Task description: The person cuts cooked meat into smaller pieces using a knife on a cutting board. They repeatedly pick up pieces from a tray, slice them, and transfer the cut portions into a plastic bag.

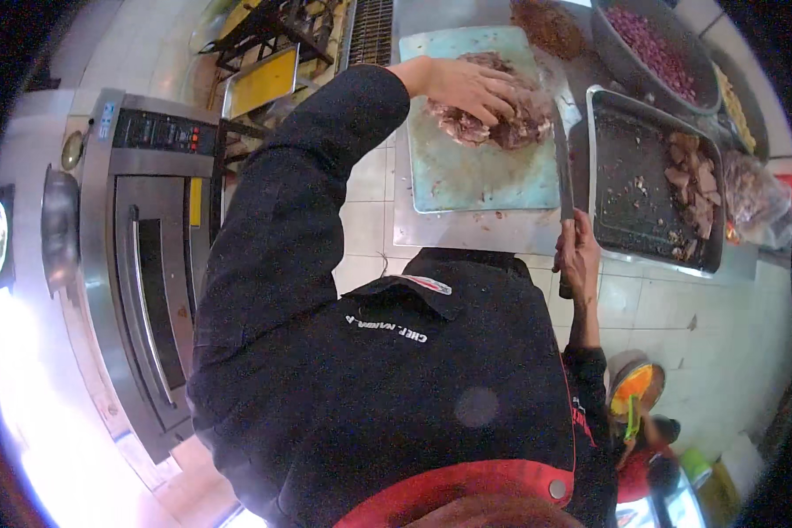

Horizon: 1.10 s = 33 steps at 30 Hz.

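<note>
A mound of chopped dark meat (521, 122) lies on a turquoise cutting board (482, 181). Palm down, my left hand (472, 89) rests on top of this meat, its fingers apart and bent into the pieces. My right hand (577, 247) grips the dark handle of a long kitchen knife (563, 165). The blade points away from me along the board's right edge, beside the meat. Part of the mound is hidden beneath my left hand.
Right of the board stands a dark roasting pan (624, 178) with cooked meat chunks (693, 181). Beyond are a pot of chopped red onion (653, 49) and a plastic bag (759, 198). A deck oven (162, 264) stands left. Another person's hand (650, 429) is near an orange-filled bowl (637, 383).
</note>
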Motion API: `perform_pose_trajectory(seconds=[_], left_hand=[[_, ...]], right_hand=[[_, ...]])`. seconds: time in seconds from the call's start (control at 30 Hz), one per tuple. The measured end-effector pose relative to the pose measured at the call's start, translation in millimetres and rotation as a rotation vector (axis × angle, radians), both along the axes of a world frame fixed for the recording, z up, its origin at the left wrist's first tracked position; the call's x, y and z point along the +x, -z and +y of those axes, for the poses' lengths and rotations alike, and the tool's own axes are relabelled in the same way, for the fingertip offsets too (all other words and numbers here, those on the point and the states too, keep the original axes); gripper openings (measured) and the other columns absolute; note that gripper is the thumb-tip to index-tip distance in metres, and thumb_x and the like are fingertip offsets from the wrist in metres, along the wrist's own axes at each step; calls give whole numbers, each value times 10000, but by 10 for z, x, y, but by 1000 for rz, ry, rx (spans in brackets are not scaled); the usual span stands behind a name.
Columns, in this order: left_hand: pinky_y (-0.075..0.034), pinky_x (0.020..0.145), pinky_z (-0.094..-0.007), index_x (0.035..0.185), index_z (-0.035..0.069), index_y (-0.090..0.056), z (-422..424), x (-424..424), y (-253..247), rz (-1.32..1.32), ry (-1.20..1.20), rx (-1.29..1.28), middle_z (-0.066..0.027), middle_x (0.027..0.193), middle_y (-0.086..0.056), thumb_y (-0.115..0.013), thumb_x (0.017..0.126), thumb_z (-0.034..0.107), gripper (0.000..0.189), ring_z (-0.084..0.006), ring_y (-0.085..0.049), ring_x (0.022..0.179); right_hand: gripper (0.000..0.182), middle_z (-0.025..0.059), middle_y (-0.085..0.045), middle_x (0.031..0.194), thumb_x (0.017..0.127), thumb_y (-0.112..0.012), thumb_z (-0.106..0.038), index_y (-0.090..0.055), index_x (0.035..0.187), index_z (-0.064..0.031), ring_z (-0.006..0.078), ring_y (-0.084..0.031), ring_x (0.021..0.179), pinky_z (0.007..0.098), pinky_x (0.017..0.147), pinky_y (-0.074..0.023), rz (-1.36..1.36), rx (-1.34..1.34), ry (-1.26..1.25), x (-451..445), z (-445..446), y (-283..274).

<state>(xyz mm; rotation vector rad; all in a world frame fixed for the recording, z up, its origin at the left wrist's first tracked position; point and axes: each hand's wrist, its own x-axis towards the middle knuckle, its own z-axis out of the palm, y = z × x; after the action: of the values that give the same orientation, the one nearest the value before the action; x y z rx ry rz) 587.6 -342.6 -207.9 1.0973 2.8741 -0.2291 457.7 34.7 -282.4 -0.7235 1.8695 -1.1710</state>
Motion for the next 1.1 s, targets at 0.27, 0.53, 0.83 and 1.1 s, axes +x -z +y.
perform_pose_trajectory(seconds=[0.27,0.53,0.83,1.1], left_hand=[[-460,983,-448,1292,68,-535,356,867,535,619,-1068,549,-211,1272,-550,-713,852,305,530,-384,-530,1187],[-482,916,-447,1202,40,-584,1198,930,1191,650,-1502,1034,-189,1214,-564,-767,806,291,503,-383,-559,1107],[-517,842,-392,1060,30,-638,1155,977,1088,814,-1374,1092,-141,1049,-634,-783,766,170,357,-330,-623,978],[-522,819,-380,1039,21,-639,1127,963,1100,890,-1437,1103,-142,1024,-647,-777,753,135,337,-324,-641,928]], right_hand=[[317,8,-527,681,1026,-516,-295,-538,1245,-67,81,-512,589,274,519,-459,97,-106,-64,-15,-192,-152],[229,243,-636,774,993,-521,-209,-538,1185,-85,472,-624,737,515,631,-474,640,-82,-491,132,-703,-531],[181,306,-619,767,1010,-460,-239,-442,1033,-60,516,-597,755,604,641,-429,896,159,-718,76,-865,-534],[236,304,-639,785,1012,-416,-323,-431,1046,-90,516,-620,780,609,680,-475,947,171,-809,24,-1319,-449]])
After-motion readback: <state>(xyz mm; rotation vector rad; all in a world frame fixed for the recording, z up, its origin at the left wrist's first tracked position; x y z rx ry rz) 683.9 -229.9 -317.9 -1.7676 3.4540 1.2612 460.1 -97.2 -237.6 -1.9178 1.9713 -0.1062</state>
